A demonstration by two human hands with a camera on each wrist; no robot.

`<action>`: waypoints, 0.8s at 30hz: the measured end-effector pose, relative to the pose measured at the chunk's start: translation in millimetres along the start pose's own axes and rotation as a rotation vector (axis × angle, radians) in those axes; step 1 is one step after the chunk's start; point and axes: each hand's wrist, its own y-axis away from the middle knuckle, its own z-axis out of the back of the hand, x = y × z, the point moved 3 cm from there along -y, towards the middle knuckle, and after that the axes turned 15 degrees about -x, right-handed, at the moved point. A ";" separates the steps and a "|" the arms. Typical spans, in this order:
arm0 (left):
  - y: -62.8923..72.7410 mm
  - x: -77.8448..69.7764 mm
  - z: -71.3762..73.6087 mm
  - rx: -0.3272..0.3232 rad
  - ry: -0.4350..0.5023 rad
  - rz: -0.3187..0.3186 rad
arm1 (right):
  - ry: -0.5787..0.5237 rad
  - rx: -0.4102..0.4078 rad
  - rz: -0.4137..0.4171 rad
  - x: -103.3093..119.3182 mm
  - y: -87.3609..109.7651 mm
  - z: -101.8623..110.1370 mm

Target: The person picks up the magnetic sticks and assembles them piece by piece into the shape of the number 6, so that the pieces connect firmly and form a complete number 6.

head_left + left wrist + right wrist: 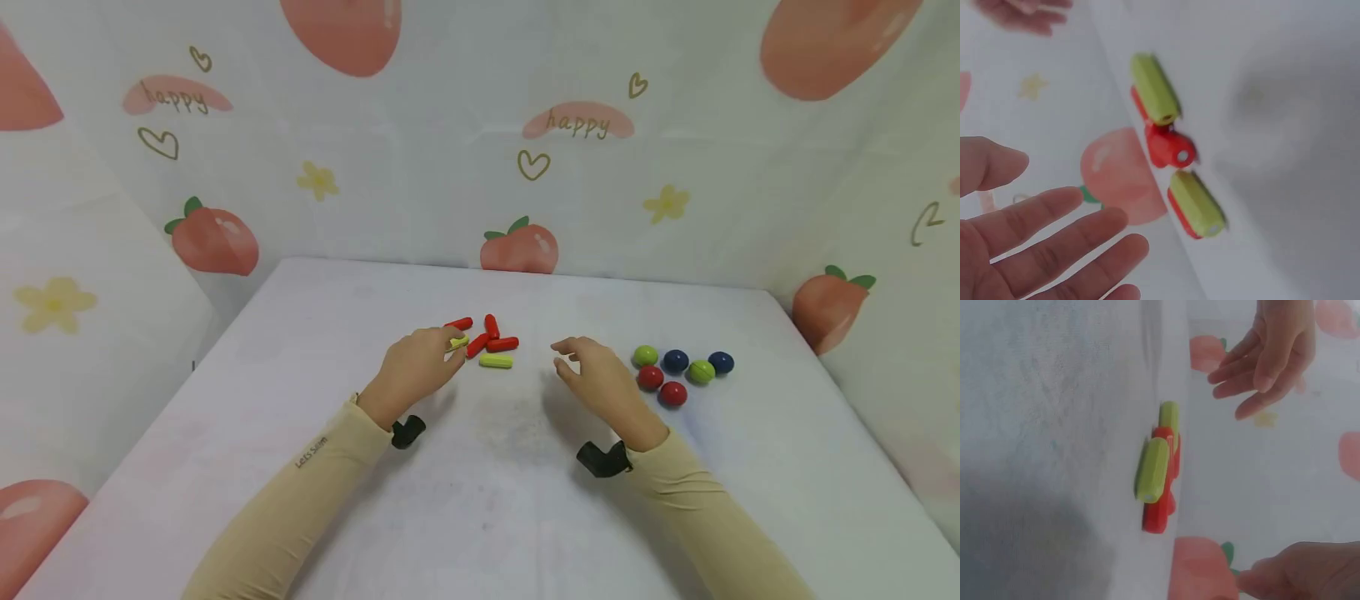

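Observation:
My left hand (417,367) hovers at the left of a small cluster of short sticks, fingers loosely extended and holding nothing. The cluster has several red sticks (502,343) and two yellow-green ones; the nearer yellow-green stick (496,361) lies in front. The other yellow-green stick (457,342) is partly hidden behind the left fingers in the head view. The left wrist view shows the sticks as faceted, with pale ends, apart from the spread fingers. My right hand (600,379) is raised over the table between the sticks and some glossy balls, its fingers relaxed around nothing.
Right of my right hand lie two green balls (701,372), two dark blue balls (676,361) and two red balls (673,394). A white cloth covers the table (480,500). Behind it hangs a fruit-patterned curtain (435,192).

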 end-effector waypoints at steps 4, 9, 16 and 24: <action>-2.1 5.8 9.4 -0.029 0.064 0.022 | -0.076 -0.044 -0.008 -7.5 -0.4 9.3; -3.4 13.0 18.1 -0.070 0.127 0.060 | -0.169 -0.095 -0.025 -18.1 -1.5 20.1; -2.7 24.7 22.4 -0.125 0.183 0.071 | -0.260 -0.201 -0.003 -35.0 -1.7 39.7; -7.8 42.3 14.9 -0.130 0.350 0.144 | -0.282 -0.265 0.002 -61.4 4.7 61.2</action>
